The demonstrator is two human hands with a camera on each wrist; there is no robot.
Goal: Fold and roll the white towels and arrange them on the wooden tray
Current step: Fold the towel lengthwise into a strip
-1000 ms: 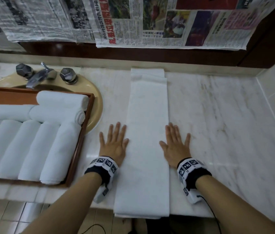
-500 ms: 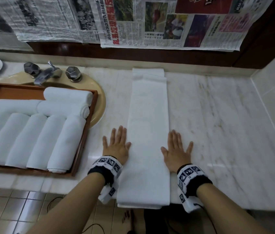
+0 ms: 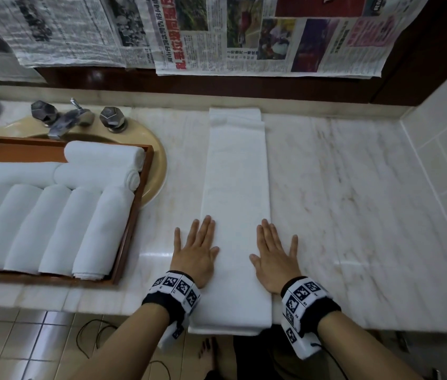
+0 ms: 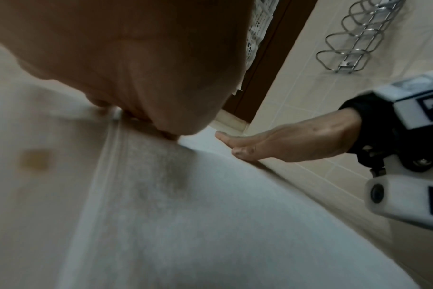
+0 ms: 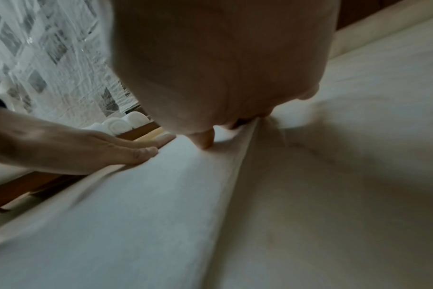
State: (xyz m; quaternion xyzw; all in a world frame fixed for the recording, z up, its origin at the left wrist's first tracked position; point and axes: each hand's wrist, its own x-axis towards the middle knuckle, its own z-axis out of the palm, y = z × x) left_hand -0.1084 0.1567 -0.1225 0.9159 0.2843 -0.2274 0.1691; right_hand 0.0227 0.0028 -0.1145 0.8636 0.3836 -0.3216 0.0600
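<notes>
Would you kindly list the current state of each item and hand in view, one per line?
Folded towel: flat long strip on the counter, near end overhanging the edge, unrolled.
Left hand: open, flat on the strip's left edge.
Right hand: open, flat on its right edge.
Wooden tray: partly filled with rolled towels.
Faucet: no water visible.

Seven rolled towels (image 3: pixel 52 215) fill one wooden tray (image 3: pixel 131 229), one long folded towel (image 3: pixel 236 187) lies flat (two hands (image 3: pixel 193 256) on its edges), and two faucet knobs (image 3: pixel 111 116) show.

Both hands (image 5: pixel 223 78) flat along folded towel (image 5: pixel 136 205).
</notes>
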